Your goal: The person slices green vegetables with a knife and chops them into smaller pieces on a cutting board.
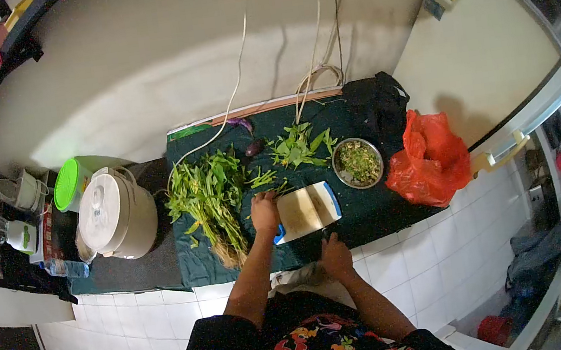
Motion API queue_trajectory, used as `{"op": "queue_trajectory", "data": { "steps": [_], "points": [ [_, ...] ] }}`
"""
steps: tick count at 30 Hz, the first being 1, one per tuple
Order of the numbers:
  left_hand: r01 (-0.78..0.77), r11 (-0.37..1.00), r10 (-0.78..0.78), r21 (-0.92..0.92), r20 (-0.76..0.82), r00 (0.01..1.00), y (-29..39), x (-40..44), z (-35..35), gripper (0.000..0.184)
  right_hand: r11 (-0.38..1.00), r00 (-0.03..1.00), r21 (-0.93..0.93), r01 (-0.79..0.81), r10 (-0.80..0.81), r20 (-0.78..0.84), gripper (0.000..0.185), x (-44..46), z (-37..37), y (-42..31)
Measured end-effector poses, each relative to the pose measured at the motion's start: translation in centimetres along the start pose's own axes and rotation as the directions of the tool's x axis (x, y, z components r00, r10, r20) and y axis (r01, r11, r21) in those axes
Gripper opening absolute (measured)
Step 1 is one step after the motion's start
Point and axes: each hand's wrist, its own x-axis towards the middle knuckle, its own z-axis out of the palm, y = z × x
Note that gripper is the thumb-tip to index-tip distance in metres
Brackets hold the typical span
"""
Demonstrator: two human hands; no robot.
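Note:
A white cutting board (298, 216) with blue edges lies on the dark green cloth in front of me. At its left edge my left hand (265, 212) is closed near some cut green stems (263, 178); what its fingers hold is too small to make out. My right hand (336, 257) is wrapped round the dark handle of a knife (317, 214), whose blade reaches over the board. A big bunch of leafy greens (210, 191) lies left of my left hand. Behind the board are loose leaves (299, 145). A metal bowl (358, 163) of chopped greens stands to the right.
A red plastic bag (429, 159) sits at the table's right end. On the left stand a rice cooker (117, 213) and a green-lidded container (70, 185). Purple eggplants (254, 147) and a white cable (240, 81) lie towards the wall.

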Motion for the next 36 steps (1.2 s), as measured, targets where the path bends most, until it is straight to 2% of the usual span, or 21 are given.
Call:
{"op": "queue_trajectory", "data": {
  "steps": [1, 3, 4, 6, 10, 12, 13, 15, 16, 18, 19, 21, 22, 24, 27, 29, 31, 36],
  "points": [
    [-0.006, 1.0, 0.006, 0.001, 0.0, 1.0, 0.0, 0.6, -0.4, 0.021, 1.0, 1.0, 0.005, -0.003, 0.003, -0.003, 0.038, 0.2, -0.7, -0.2],
    [-0.063, 0.998, 0.056, 0.015, 0.257, 0.965, 0.0, 1.4, -1.1, 0.015, 0.996, 0.996, 0.029, 0.085, -0.084, -0.031, 0.037, 0.5, -2.3, -0.4],
    [-0.067, 0.998, 0.061, 0.014, 0.256, 0.965, 0.2, 1.5, -1.1, 0.015, 0.996, 0.996, 0.03, 0.084, -0.083, -0.035, 0.037, 0.8, -2.1, -0.2],
    [-0.192, 0.977, 0.159, 0.091, 0.284, 0.946, 0.7, 1.9, -1.0, 0.011, 0.999, 0.999, 0.047, -0.021, 0.022, -0.028, 0.039, 1.5, -2.1, -0.3],
    [-0.196, 0.974, 0.162, 0.115, 0.255, 0.953, 0.7, 2.1, -0.8, 0.01, 0.998, 0.999, 0.061, -0.028, 0.026, 0.041, 0.043, 0.7, -2.1, -0.2],
    [-0.18, 0.971, 0.129, 0.159, 0.287, 0.949, 0.4, 2.3, -0.7, 0.014, 0.999, 0.984, 0.028, -0.04, 0.035, 0.175, 0.046, 0.3, -1.5, 0.1],
    [-0.178, 0.971, 0.127, 0.159, 0.288, 0.949, 0.3, 2.2, -0.7, 0.014, 0.999, 0.983, 0.028, -0.04, 0.035, 0.178, 0.046, 0.1, -1.1, 0.2],
    [-0.223, 0.973, 0.214, 0.056, 0.135, 0.967, 0.3, 2.1, -1.2, 0.016, 0.998, 0.994, 0.066, -0.017, 0.01, 0.113, 0.043, -0.4, -1.1, 0.1],
    [-0.223, 0.973, 0.214, 0.057, 0.139, 0.967, 0.6, 1.7, -1.5, 0.016, 0.997, 0.993, 0.068, -0.019, 0.011, 0.116, 0.043, -0.7, -1.6, -0.1],
    [-0.261, 0.965, 0.256, -0.016, 0.257, 0.932, 1.6, 0.5, -2.2, 0.018, 0.999, 0.995, 0.043, -0.012, 0.008, 0.098, 0.04, -1.0, -2.8, -0.5],
    [-0.264, 0.964, 0.258, -0.015, 0.264, 0.929, 2.3, 0.0, -2.4, 0.018, 0.999, 0.995, 0.047, -0.018, 0.013, 0.102, 0.04, -0.7, -2.6, -0.4],
    [-0.317, 0.948, 0.296, -0.018, 0.412, 0.862, 3.2, -0.9, -2.1, 0.019, 0.993, 0.996, 0.095, -0.062, 0.055, 0.074, 0.04, -0.1, -2.2, 0.1],
    [-0.376, 0.926, 0.353, -0.024, 0.403, 0.844, 3.1, -1.2, -1.5, 0.022, 0.993, 0.995, 0.097, -0.069, 0.061, 0.075, 0.04, 0.0, -1.9, 0.3],
    [-0.383, 0.923, 0.368, -0.037, 0.379, 0.849, 3.7, -2.2, -0.7, 0.022, 0.993, 0.989, 0.039, 0.115, -0.111, -0.093, 0.04, -0.1, -1.7, 0.7],
    [-0.401, 0.914, 0.396, -0.065, 0.357, 0.846, 3.9, -3.0, -0.3, 0.023, 0.993, 0.998, 0.111, 0.027, -0.021, -0.054, 0.04, 0.5, -1.3, 0.7],
    [-0.474, 0.869, 0.49, -0.141, 0.371, 0.789, 3.4, -3.3, 0.0, 0.023, 0.996, 0.995, 0.086, 0.039, -0.031, -0.097, 0.04, 0.7, -0.4, 0.9],
    [-0.466, 0.875, 0.481, -0.134, 0.365, 0.798, 3.3, -3.7, -0.2, 0.022, 0.997, 0.99, 0.066, 0.049, -0.04, -0.139, 0.04, 0.6, -0.3, 0.6],
    [-0.392, 0.9, 0.435, -0.187, 0.388, 0.813, 3.5, -3.4, -1.1, 0.024, 0.994, 1.0, 0.112, -0.016, 0.018, -0.016, 0.041, 0.0, -0.6, 0.4]
  ]
}}
